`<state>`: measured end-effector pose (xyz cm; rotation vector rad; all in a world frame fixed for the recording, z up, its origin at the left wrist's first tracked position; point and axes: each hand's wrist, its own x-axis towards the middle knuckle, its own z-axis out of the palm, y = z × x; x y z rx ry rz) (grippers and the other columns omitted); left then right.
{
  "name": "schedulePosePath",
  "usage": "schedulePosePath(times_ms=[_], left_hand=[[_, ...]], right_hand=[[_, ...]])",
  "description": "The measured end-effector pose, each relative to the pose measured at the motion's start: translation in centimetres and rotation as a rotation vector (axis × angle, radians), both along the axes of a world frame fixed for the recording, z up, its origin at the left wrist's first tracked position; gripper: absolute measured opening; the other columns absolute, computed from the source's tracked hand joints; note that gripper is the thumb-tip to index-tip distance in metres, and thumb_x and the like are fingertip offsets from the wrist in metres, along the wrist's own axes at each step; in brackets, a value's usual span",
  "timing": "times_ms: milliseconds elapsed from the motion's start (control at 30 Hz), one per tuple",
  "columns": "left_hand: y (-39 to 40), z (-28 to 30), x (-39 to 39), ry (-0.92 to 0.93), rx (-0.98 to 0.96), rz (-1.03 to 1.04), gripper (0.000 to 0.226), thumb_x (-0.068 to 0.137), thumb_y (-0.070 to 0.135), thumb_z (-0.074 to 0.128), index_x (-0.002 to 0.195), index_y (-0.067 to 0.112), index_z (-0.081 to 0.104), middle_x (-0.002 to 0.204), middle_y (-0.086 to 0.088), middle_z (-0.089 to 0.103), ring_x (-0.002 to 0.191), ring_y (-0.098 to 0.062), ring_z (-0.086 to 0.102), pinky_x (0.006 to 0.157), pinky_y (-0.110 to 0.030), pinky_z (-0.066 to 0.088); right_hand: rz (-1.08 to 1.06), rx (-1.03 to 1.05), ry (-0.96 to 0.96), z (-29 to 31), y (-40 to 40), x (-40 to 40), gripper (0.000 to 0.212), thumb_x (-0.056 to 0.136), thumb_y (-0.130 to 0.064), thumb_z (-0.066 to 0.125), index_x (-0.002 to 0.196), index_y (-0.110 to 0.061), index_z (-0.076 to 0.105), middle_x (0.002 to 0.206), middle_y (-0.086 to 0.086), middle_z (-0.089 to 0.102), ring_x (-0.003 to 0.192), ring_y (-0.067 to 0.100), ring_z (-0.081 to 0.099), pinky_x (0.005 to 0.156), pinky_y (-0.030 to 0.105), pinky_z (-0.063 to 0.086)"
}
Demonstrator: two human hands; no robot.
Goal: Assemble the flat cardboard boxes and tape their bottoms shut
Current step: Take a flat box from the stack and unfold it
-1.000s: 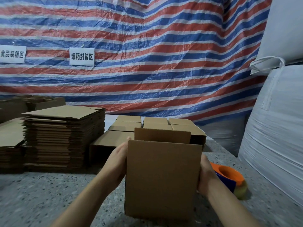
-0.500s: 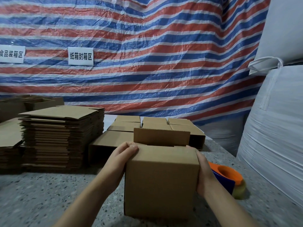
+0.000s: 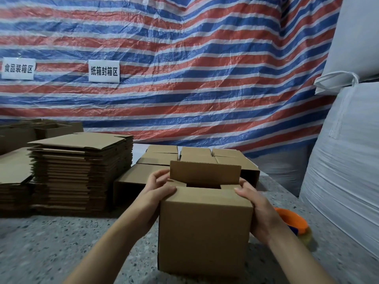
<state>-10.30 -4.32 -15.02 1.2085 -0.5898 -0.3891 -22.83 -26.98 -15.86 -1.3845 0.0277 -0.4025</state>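
The orange plastic tape dispenser [image 3: 292,220] is half hidden behind the right hand [image 3: 260,212]; both forearms run off the bottom edge.

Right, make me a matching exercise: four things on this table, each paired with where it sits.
Things:
1. box
2. flat stack
3. tape roll
4. left hand

Places:
A. far left on the table
B. behind the right wrist
C. on the box's left top corner
D. between both hands

Pairs: 1-D, 2-A, 3-B, 4-C
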Motion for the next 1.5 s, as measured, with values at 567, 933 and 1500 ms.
schedulePosePath(times_ms=[567, 933, 1500], left_hand=[[0.3, -0.5, -0.1, -0.256, 0.074, 0.164, 0.031, 0.087, 0.019, 0.068, 0.108, 0.041, 0.071, 0.102, 0.011, 0.071, 0.089, -0.011, 0.065, 0.064, -0.024, 0.05], [1.0, 3.2, -1.2, -0.75, 0.634, 0.364, 0.014, 0.091, 0.025, 0.063, 0.087, 0.033, 0.074, 0.095, 0.018, 0.069, 0.088, -0.001, 0.062, 0.082, -0.032, 0.056], [-3.6, 3.0, -3.6, -1.416, 0.973, 0.146, 0.064, 0.092, 0.072, 0.028, 0.146, 0.039, 0.038, 0.151, 0.02, 0.04, 0.138, -0.006, 0.039, 0.108, -0.034, 0.036]], right_hand=[[-0.059, 0.019, -0.045, -0.7, -0.5, 0.4, 0.03, 0.078, -0.023, 0.064, 0.104, -0.008, 0.064, 0.133, 0.008, 0.062, 0.121, 0.032, 0.06, 0.093, 0.044, 0.052], [-0.147, -0.118, -0.06, -0.9, -0.2, 0.8, 0.027, 0.076, -0.029, 0.06, 0.093, -0.009, 0.064, 0.127, 0.011, 0.062, 0.12, 0.032, 0.058, 0.099, 0.047, 0.049], [-0.33, -0.454, 0.277, 1.2, -4.8, 1.3, 0.038, 0.105, -0.04, 0.043, 0.096, -0.009, 0.062, 0.095, 0.009, 0.068, 0.091, 0.023, 0.064, 0.092, 0.045, 0.05]])
